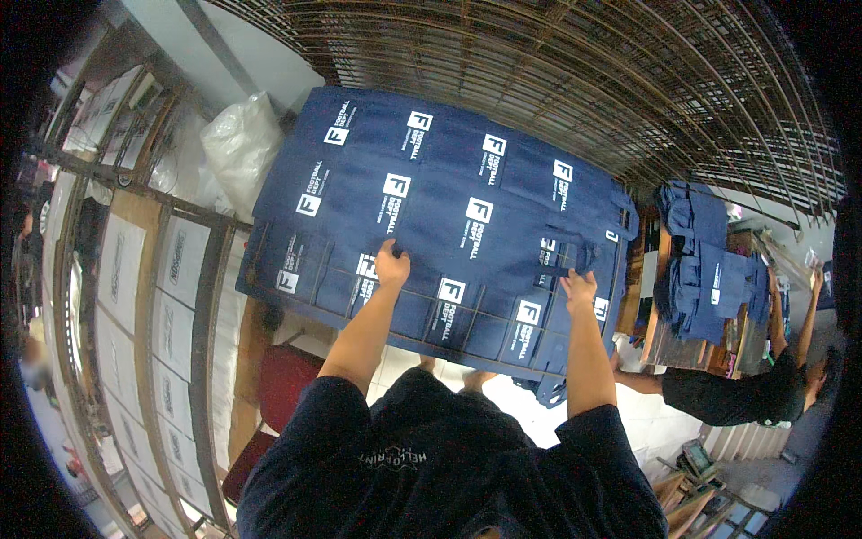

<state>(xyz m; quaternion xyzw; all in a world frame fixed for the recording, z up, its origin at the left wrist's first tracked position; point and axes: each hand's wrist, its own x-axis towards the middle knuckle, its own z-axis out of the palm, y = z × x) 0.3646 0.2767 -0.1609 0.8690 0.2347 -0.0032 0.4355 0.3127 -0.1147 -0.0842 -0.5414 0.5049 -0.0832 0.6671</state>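
Navy fabric tote bags [516,225] with white prints lie in rows over a wire rack [422,295], forming a broad sheet in front of me. My left hand [392,265] reaches over the near middle of the rows, thumb and fingers closed on a dark fold of bag fabric. Further right, my right hand [579,289] is closed on navy fabric near a bag's strap [588,251]. Both forearms extend over the rack's near edge. How far the gripped fabric stretches between the hands is hard to make out.
Raised wire racks [575,63] slant over the far side. White plastic sacks [241,139] stand at the far left, beside framed panels [184,260]. A red chair [287,382] is near my left. At right, a co-worker [736,391] reaches toward more navy bags [705,269] on a table.
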